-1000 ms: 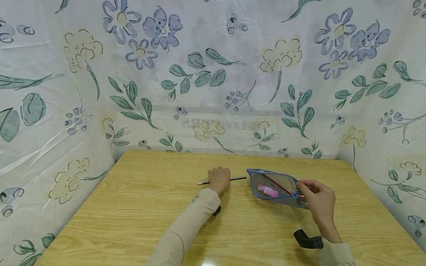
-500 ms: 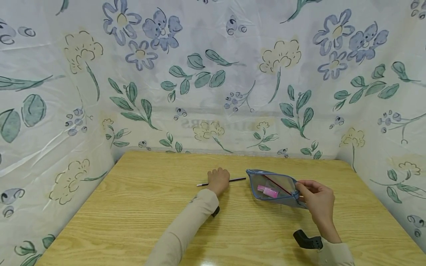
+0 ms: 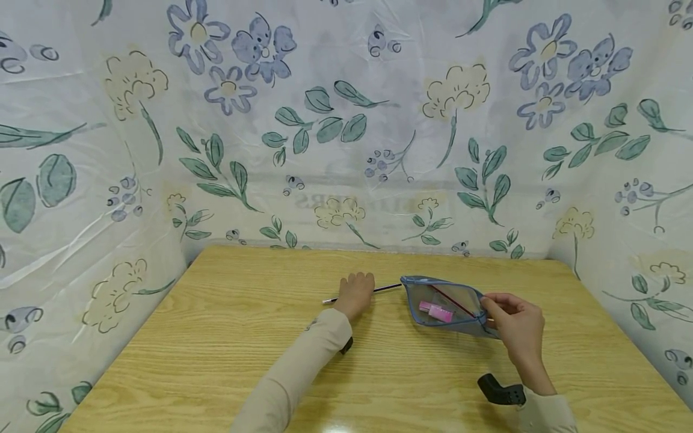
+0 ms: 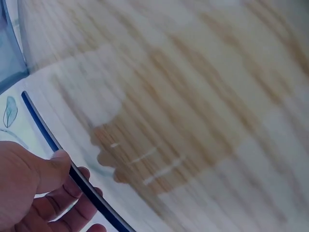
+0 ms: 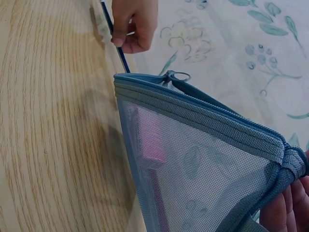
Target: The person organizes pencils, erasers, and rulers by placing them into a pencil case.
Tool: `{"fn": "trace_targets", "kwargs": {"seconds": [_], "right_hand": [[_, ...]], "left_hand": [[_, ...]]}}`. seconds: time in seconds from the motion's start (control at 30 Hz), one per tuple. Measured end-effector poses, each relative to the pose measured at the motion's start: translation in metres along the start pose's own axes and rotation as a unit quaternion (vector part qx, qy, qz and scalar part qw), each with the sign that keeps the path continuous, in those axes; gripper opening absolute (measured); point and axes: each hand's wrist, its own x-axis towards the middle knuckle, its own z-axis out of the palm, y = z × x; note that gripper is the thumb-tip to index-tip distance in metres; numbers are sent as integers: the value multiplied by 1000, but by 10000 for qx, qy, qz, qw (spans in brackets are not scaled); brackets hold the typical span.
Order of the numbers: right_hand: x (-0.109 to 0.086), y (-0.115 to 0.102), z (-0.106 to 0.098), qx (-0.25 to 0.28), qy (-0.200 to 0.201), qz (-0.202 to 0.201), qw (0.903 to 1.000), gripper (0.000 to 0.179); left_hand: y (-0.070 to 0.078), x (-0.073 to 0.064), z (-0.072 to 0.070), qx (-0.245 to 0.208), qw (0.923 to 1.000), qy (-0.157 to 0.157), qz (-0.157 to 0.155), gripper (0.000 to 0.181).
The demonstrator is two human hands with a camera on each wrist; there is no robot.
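My left hand [image 3: 355, 294] pinches a dark pencil [image 4: 44, 130] between thumb and fingers. In the head view the pencil's pale end points left and its other end reaches the left corner of a blue mesh zip pouch [image 5: 207, 159]. My right hand [image 3: 521, 325] grips the pouch by its right corner, with the mouth unzipped and spread. Inside lie a pink block-shaped item [image 3: 436, 311] and a thin dark red stick [image 3: 450, 299]. The zip pull [image 5: 179, 76] shows near the pouch's far end in the right wrist view.
Both hands are over a wood-grain table [image 3: 243, 337]. Floral cloth [image 3: 346, 120] hangs behind it and at both sides. A black wrist mount [image 3: 500, 391] sticks out below my right hand.
The pencil's right end has risen a little and now meets the pouch's left corner. My left forearm has shifted slightly left. My right hand and the pouch stay put.
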Motion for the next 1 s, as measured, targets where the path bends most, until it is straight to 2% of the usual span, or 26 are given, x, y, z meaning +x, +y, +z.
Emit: {"fn": "trace_targets", "kwargs": {"seconds": [0.13, 0.23, 0.33, 0.43, 0.67, 0.7, 0.9, 1.0], "right_hand": [[5, 13, -1, -4, -62, -63, 10000, 25], [2, 4, 0, 9, -12, -19, 10000, 21], [-4, -15, 0, -85, 13, 128, 9999, 20], [-5, -20, 0, -94, 4, 266, 9996, 19], [5, 16, -2, 245, -172, -137, 9995, 20], [5, 15, -2, 258, -173, -146, 9994, 21], [-5, -14, -1, -71, -29, 161, 9998, 22], [-5, -17, -1, -72, -73, 282, 9995, 22]], "left_hand": [[-1, -2, 0, -29, 9999, 46, 107, 4], [-2, -2, 0, 3, 9999, 81, 136, 4], [-2, -2, 2, 103, 9998, 96, 137, 1], [-3, -2, 2, 142, 9998, 99, 122, 4], [-4, -4, 0, 137, 9994, 76, 313, 15], [-4, -4, 0, 167, 9992, 93, 346, 14], [-6, -7, 1, 302, 9983, 188, 458, 13], [-8, -9, 1, 418, 9978, 271, 443, 12]]}}
